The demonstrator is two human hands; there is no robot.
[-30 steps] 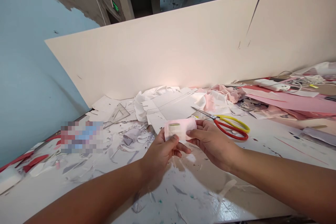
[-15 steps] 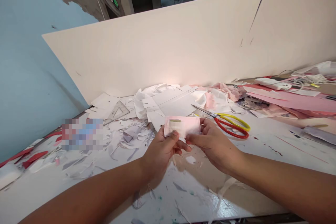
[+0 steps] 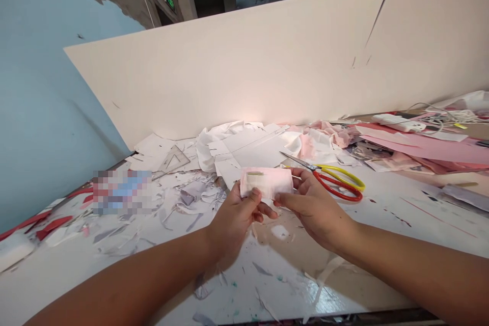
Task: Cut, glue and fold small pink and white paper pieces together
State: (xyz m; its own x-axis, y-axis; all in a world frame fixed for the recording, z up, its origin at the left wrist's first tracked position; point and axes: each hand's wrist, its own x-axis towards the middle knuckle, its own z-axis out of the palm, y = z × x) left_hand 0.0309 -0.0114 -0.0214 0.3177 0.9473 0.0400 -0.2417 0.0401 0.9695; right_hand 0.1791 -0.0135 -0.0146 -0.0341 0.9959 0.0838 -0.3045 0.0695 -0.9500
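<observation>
The left hand (image 3: 234, 221) and right hand (image 3: 315, 213) grip a folded pink-tinged paper (image 3: 266, 183) above the bench (image 3: 305, 290), just beside red-and-yellow-handled scissors (image 3: 315, 167), with crumpled white paper (image 3: 206, 150) and a clear set square (image 3: 173, 160) beyond.

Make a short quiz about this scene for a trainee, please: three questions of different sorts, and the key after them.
1. True or false: the left hand and the right hand both hold the folded pink-white sheet.
2. What two colours do the handles of the scissors have?
3. Fill the gap: in the head view, the set square lies to the ____ of the hands.

Key: 1. True. 2. Red and yellow. 3. Left.
</observation>
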